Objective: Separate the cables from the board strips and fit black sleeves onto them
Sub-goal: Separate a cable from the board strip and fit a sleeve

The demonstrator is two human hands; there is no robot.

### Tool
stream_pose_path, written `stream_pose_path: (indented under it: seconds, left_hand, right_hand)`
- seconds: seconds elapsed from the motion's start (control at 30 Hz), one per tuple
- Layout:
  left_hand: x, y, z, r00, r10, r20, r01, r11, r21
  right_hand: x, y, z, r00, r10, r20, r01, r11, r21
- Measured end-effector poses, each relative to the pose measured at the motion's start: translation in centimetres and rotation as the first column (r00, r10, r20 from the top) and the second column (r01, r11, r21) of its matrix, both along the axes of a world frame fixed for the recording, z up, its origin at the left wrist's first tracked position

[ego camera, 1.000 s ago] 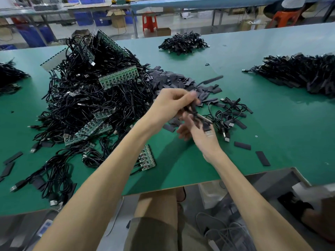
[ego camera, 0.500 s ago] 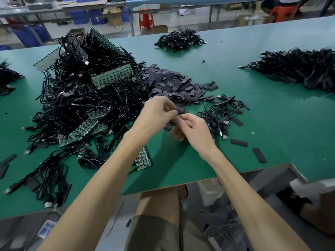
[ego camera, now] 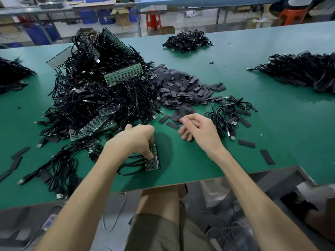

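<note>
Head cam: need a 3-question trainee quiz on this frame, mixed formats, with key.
1. True or false: the right hand holds a cable.
2. The left hand has its fingers on: A) a board strip B) a loose sleeve C) a USB plug.
3. Fill in: the pile of black sleeves lies on the ___ side of the big cable heap.

Key: 1 false, it holds nothing; 2 A; 3 right.
</note>
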State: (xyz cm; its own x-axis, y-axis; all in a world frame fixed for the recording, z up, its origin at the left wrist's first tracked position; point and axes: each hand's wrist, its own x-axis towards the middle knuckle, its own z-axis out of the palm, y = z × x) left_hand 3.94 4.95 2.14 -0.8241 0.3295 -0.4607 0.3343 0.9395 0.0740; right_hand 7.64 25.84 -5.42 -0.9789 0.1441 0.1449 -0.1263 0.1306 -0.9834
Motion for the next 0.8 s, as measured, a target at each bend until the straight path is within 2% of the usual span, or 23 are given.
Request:
stream_pose_path:
  seconds: [0.1,0.17,0.23,0.33,0.4,0.5,0.8]
  left_hand:
    - [-0.3,0.3,0.2,0.995,-0.032,-0.097,0.047,0.986,0.161]
    - [-0.5,1.0,0.3,0.972,0.051,-0.229,0.025,0.948,0.316]
    - [-0.7,1.7,0.0,0.927,0.194,-0.322,-0.008,0.866,0.5]
    - [-0.6,2.6,-1.2,0.926,0.269,-0.266,0.014,0.679,0.734]
    - [-0.3,3.1,-2.0,0.929,0.288,-0.234,0.011,0.61,0.793]
    - [-0.3,3.4,-2.8,0.924,0.337,-0.18,-0.041,0.556,0.83]
    - [-0.6,3.4,-3.0,0.936,0.322,-0.14,-0.046,0.509,0.859]
  right_hand:
    - [0.2,0.0,0.2,0.999,0.049,-0.006,-0.049,0.998,0.041]
    - [0.3,0.0,0.4,0.996,0.088,-0.008,-0.087,0.994,0.072]
    - [0.5,-0.1,0.5,0.994,0.108,0.0,-0.108,0.989,0.098]
    - [0.4,-0.2,0.6,0.994,0.112,0.008,-0.112,0.988,0.109]
    - [0.4,-0.2,0.6,0.994,0.113,-0.004,-0.112,0.989,0.098]
    - [0.3,-0.2,0.3,0.996,0.084,-0.037,-0.08,0.991,0.108]
    - [0.5,-0.3,0.5,0.999,0.027,-0.02,-0.024,0.991,0.133]
